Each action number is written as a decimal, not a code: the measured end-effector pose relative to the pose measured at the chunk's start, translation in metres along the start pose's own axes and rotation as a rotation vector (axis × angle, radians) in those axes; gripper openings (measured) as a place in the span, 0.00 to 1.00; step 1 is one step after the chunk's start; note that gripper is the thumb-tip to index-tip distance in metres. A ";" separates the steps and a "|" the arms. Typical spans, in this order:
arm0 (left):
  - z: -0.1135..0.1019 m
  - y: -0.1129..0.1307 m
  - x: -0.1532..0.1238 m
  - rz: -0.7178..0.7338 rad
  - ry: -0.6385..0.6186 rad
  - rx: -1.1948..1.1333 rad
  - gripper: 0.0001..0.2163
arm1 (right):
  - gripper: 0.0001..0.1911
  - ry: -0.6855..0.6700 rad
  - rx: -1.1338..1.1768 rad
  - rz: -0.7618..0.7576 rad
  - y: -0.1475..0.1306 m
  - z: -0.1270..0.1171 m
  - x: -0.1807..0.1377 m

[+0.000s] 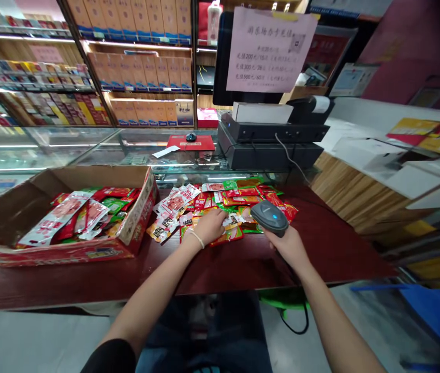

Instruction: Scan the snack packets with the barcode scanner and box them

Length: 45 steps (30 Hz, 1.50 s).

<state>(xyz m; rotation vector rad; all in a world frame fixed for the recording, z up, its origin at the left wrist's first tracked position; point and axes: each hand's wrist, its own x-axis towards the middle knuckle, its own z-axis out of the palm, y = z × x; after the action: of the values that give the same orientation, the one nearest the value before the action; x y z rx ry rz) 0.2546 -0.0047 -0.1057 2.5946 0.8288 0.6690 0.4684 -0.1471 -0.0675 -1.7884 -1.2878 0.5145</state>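
My right hand (288,246) is wrapped round the handle of a dark grey barcode scanner (269,217), which shows a small blue light. The scanner's head is over the right side of a loose pile of snack packets (243,192) in red, green, white and orange. In the front of this pile, my left hand (209,226), with a pale band at the wrist, has its fingers curled on a white and orange snack packet (233,220). The fingertips are partly hidden. On the left stands an open cardboard box (142,225) holding more such packets (62,215).
Behind the pile are a dark cash register (270,155), a pink printed notice (270,49), and a mouse (191,137) on a red mat (204,143). Glass counters and stocked shelves (138,93) fill the back. White boxes (367,151) stand right of the dark red table (332,243).
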 end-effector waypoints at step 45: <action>-0.167 -0.013 -0.086 -0.198 0.815 -0.339 0.11 | 0.22 -0.051 -0.177 -0.280 -0.040 0.091 -0.013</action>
<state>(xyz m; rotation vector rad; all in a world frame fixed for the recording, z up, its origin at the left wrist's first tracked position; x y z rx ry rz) 0.0983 -0.0188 -0.0008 1.8715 1.0494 1.6765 0.3740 -0.1189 -0.0868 -1.7064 -1.6310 0.2990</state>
